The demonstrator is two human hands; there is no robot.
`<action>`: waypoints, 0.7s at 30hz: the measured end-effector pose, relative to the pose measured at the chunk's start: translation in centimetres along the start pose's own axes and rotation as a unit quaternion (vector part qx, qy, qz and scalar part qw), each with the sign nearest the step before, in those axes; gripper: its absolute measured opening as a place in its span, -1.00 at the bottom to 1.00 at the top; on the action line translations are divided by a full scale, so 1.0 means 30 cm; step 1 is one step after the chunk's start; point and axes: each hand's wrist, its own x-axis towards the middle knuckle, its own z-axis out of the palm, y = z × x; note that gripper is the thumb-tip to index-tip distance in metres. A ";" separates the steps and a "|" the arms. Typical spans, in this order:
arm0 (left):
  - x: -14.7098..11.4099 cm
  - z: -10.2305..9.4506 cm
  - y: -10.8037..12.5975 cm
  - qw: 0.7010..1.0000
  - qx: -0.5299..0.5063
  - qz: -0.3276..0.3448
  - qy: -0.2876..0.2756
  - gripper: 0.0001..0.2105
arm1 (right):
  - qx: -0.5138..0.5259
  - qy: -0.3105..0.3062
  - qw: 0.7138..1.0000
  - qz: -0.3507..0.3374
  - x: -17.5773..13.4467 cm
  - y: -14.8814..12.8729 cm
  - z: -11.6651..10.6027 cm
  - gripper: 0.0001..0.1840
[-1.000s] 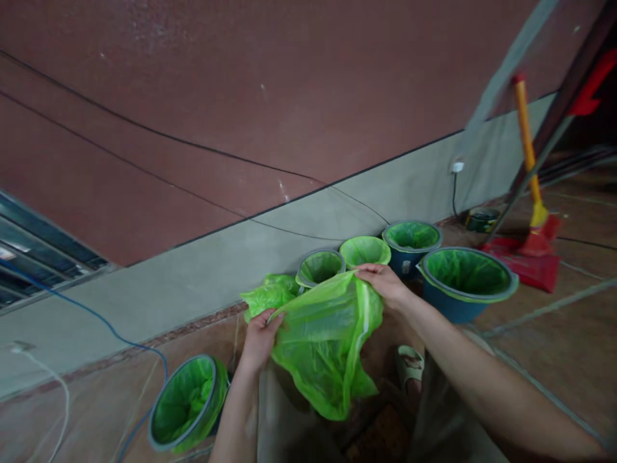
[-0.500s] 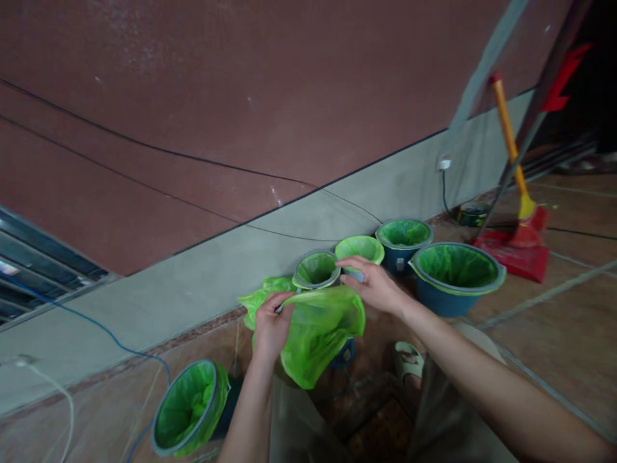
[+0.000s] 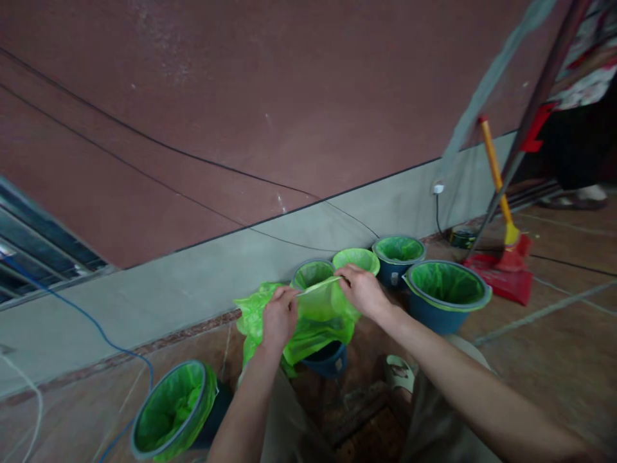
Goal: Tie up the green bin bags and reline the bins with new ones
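Observation:
A thin green plastic bag (image 3: pixel 318 315) is stretched between my two hands. My left hand (image 3: pixel 280 316) is closed on its edge at the left. On the other side, my right hand (image 3: pixel 362 289) pinches the same edge, pulling it taut. Below the bag stands a blue bucket (image 3: pixel 332 363), partly covered by the hanging plastic. More crumpled green plastic (image 3: pixel 255 308) lies left of my left hand, near the wall. Just behind my hands are a lined bucket (image 3: pixel 313 273) and a light green lined bucket (image 3: pixel 357 258).
Two blue lined buckets, one by the wall (image 3: pixel 399 260) and a larger one (image 3: pixel 443 302), stand right. Another lined bucket (image 3: pixel 176 408) tilts at lower left. A red dustpan (image 3: pixel 506 273) and yellow-handled broom (image 3: pixel 496 173) lean right. A person (image 3: pixel 578 128) stands far right. Cables cross the wall.
My right hand has come down onto the bag's edge and now grips it. The bag's edge is drawn tight, and more of the bucket beneath shows. A person has appeared at far right.

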 end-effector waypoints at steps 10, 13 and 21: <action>-0.062 0.002 -0.101 0.964 0.212 -0.162 -0.004 -0.72 | -0.250 -0.038 0.967 0.038 -0.030 0.106 -0.148 -0.70; -0.053 -0.017 -0.116 0.949 0.248 -0.196 0.006 -0.71 | -0.281 -0.060 0.955 0.067 -0.061 0.133 -0.158 -0.68; -0.062 -0.040 -0.135 0.937 0.219 -0.270 0.006 -0.68 | -0.277 -0.053 0.946 0.158 -0.118 0.260 -0.163 -0.66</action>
